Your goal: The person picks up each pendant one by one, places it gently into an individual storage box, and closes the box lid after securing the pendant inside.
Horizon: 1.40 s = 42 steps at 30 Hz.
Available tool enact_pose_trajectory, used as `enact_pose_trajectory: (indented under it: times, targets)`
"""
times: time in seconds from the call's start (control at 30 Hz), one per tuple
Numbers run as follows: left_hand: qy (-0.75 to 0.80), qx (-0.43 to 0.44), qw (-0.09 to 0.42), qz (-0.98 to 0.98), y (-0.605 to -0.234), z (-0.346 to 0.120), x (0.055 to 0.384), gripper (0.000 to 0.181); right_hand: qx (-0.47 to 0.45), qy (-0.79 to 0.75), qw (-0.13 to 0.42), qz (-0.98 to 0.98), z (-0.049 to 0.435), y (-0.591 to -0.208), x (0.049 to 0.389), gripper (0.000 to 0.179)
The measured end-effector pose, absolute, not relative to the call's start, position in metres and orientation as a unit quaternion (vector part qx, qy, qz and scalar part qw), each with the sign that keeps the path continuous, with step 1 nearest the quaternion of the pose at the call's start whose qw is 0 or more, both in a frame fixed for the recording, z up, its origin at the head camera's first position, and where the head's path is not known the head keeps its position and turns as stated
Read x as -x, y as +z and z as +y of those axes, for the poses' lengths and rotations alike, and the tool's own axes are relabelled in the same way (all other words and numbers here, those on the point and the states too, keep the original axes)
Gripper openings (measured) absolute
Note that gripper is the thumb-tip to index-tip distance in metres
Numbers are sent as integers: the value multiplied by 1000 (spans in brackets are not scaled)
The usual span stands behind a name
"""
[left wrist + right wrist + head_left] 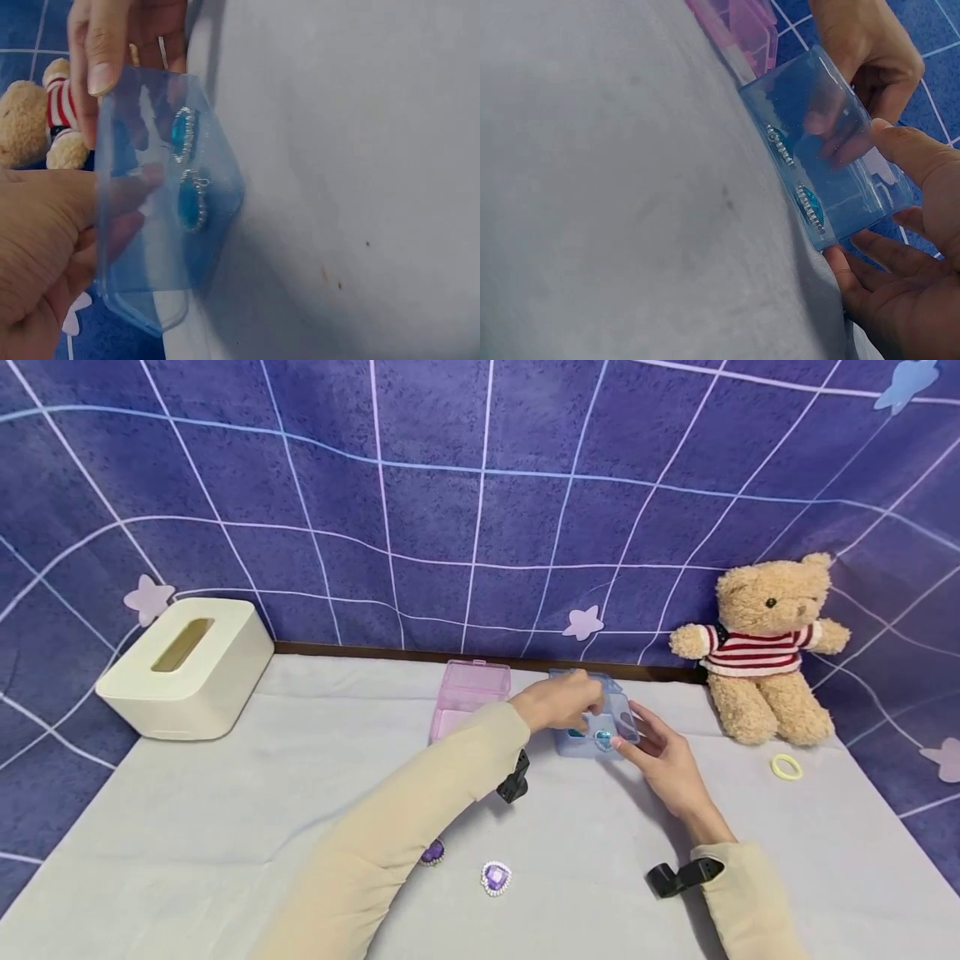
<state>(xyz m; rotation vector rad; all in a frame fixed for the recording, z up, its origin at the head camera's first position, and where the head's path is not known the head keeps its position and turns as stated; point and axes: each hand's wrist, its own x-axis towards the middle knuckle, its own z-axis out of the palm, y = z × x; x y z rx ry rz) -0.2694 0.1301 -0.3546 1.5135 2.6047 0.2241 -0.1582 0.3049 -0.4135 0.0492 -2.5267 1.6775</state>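
A see-through blue plastic box [592, 745] stands at the back of the table, its lid raised behind it. Two teal gem pieces with beaded silver rims lie at the box bottom, one gem [810, 208] nearer my right hand and the other gem [780, 146] beside it. From above, my left hand [561, 700] reaches into the box; its fingertips [817, 122] show through the wall, apart from both gems, with nothing seen between them. My right hand [667, 767] holds the box at its right side, thumb at the top rim and fingers around the wall.
Left of the blue box, a pink see-through box [474, 677] stands with its lid up, partly behind my left arm. Nearer me lie a purple heart gem [496, 877] and a dark purple gem [432, 852]. A tissue box [187, 681], teddy bear [768, 652] and yellow ring [786, 767] sit around.
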Motion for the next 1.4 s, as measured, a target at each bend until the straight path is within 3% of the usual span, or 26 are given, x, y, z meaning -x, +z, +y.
enact_pose_trajectory:
  times: [0.5,0.6,0.83,0.97,1.1,1.4]
  targets:
    - [236,-480,-42,844,-328,67,242,25,-11,513,63,-856,302,-408,154,70]
    - [272,-468,-45,839,-323,47,231,23,-16,482,102,-870,299,-400,152,69]
    - [331,-428,1,841,-316,-2,188,21,-58,414,208,-884,266,-366,143,66]
    - [358,-441,51,822,-328,-25,156,23,-127,430,184,-875,229,-355,142,69]
    - [372,-474,86,793,-353,-37,128,23,-171,458,111,-865,195,-358,150,71]
    - [280,-520,71,804,-385,-41,103,33,-121,529,36,-839,156,-385,159,76]
